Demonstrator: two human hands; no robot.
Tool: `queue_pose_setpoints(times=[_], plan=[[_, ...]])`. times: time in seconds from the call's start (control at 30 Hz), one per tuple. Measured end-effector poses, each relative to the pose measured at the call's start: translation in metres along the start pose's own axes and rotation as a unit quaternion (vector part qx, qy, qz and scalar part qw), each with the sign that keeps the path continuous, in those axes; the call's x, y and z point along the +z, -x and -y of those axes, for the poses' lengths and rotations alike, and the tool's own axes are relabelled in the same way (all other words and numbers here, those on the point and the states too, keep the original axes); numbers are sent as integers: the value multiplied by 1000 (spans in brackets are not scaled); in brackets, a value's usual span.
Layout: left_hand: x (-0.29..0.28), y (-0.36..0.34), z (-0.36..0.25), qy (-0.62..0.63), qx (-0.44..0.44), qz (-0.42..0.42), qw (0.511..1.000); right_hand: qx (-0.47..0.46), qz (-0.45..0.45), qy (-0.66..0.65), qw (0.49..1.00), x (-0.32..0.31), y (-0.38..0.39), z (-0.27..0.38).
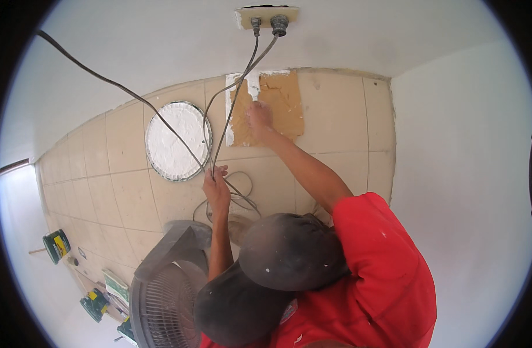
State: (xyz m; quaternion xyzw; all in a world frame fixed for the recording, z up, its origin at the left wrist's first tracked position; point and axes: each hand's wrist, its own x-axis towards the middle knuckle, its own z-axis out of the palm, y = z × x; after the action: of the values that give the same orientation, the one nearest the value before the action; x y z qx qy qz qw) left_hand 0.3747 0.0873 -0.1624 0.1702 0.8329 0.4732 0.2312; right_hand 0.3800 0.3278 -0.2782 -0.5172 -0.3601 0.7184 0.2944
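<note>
Head view: right arm (313,169) outstretched, the right hand (259,118) grips a white-smeared scraper (253,88) over the brown board (286,119); the left hand (216,188), reaching forward, loosely clasps dark cables (126,90).

left hand (217,188): partly curled, forearm (220,240) forward | right hand (259,119): closed, arm (312,168) outstretched

Bright, diffuse lt – soft shadows; edges v. distorted – blk fisheye corners.
</note>
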Motion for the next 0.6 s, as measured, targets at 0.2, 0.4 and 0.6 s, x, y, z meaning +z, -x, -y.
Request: queue_pose_setpoints(times=[0.2,0.4,0.6], plan=[[11,-2,-5,7,8,20,1000,27,-55,-2,998,-26,0,48],[13,-3,-8,4,4,12,1000,-15,-36,26,999,-40,4,22],[14,-1,-6,18,9,7,1000,6,-14,-27,1000,-47,-13,24]])
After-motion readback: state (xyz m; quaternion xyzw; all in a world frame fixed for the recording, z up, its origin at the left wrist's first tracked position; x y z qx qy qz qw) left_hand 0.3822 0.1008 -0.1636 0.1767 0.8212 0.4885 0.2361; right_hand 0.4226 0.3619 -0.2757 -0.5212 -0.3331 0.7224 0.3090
